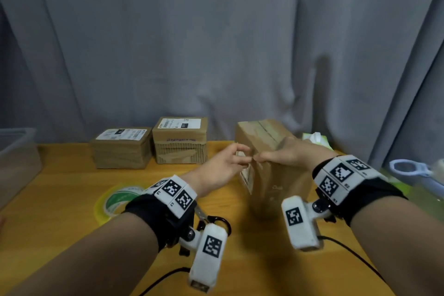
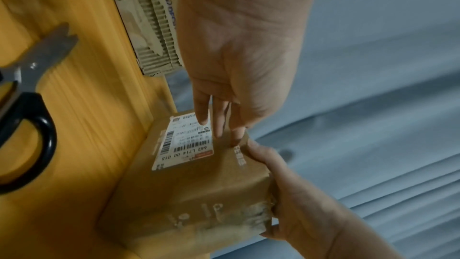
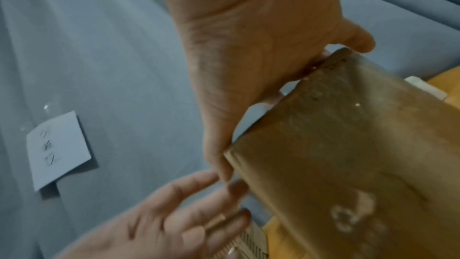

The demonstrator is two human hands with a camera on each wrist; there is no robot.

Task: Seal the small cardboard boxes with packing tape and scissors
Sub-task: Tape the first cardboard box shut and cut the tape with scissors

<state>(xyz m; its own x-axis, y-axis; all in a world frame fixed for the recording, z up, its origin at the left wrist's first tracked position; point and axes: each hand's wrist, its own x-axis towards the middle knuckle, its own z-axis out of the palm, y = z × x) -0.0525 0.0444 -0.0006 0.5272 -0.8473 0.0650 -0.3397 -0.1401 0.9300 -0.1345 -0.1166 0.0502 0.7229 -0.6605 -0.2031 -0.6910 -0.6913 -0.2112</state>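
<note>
Grey curtain (image 1: pixel 216 43) backs wooden table (image 1: pixel 72 199); right hand (image 1: pixel 288 154) grips box (image 1: pixel 276 175), left hand (image 1: pixel 221 166) loose-fingered.

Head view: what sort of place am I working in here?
Probably a makeshift home packing station, not a warehouse: a wooden table set against a grey curtain, with labelled cardboard parcels, a tape roll and scissors on it.

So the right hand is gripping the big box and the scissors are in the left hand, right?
Not quite. The scissors lie on the table, under the left wrist, as the head view shows. The left hand only reaches its fingers to the box, which the right hand does grip.
</note>
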